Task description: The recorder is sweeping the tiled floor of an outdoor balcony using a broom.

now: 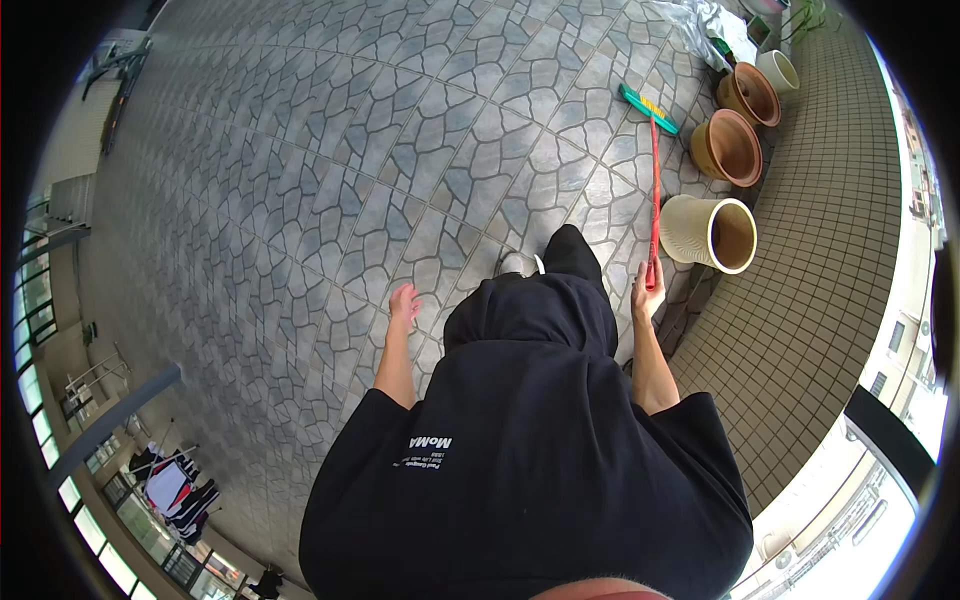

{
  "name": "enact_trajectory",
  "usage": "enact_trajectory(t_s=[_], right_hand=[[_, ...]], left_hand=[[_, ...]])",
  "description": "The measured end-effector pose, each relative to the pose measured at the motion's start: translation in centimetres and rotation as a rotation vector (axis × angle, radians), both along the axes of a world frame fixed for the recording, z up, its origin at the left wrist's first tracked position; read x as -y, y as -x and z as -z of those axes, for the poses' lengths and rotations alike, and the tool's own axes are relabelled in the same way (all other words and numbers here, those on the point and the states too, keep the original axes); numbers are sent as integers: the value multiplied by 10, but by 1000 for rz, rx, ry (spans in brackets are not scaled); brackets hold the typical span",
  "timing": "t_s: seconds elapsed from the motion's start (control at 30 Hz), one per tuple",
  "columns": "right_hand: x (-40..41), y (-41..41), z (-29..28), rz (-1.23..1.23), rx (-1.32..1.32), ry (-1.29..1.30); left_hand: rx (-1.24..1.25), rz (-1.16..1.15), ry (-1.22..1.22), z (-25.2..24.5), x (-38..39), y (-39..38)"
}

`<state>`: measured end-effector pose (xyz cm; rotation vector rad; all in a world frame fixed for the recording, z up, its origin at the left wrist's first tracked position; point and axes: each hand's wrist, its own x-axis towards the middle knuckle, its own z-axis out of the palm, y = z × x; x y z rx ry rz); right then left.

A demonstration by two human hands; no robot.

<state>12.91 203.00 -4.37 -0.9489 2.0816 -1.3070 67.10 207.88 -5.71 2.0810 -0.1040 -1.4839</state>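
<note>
My right hand (648, 291) grips the lower end of a long red handle. That handle belongs to a push brush (655, 180), whose green head (646, 109) with yellow bristles lies out in front on the right, near the plant pots. A cream flowerpot (677, 229) stands close beside the handle, just beyond my right hand. My left hand (405, 306) hangs at my side over the stone-patterned floor tiles (352, 225), its fingers loosely apart and holding nothing.
Two terracotta pots (699, 151) (726, 96) and a pale pot (780, 70) line the tiled parapet wall (817, 247) on my right. Crumpled plastic sheeting (705, 34) lies beyond them. Laundry (172, 487) hangs on a rack at the far left, past a grey post (112, 420).
</note>
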Motion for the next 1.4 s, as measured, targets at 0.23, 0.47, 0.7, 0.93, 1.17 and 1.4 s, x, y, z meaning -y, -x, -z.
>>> enact_trajectory(t_s=[0.23, 0.47, 0.7, 0.93, 1.17, 1.4], right_hand=[[-179, -92, -43, 82, -68, -184], [-277, -180, -74, 235, 68, -281], [-430, -299, -76, 589, 262, 7], [-597, -442, -122, 1039, 386, 135], [-729, -541, -231, 1646, 440, 78], [-721, -565, -256, 2018, -85, -59]], left_hand=[[-68, 314, -246, 49, -79, -37], [157, 1046, -43, 32, 0, -21], [116, 1589, 315, -26, 4, 87], [118, 2253, 59, -16, -136, 145], [-429, 3125, 42, -46, -364, 180], [-679, 3122, 938, -47, -449, 181]])
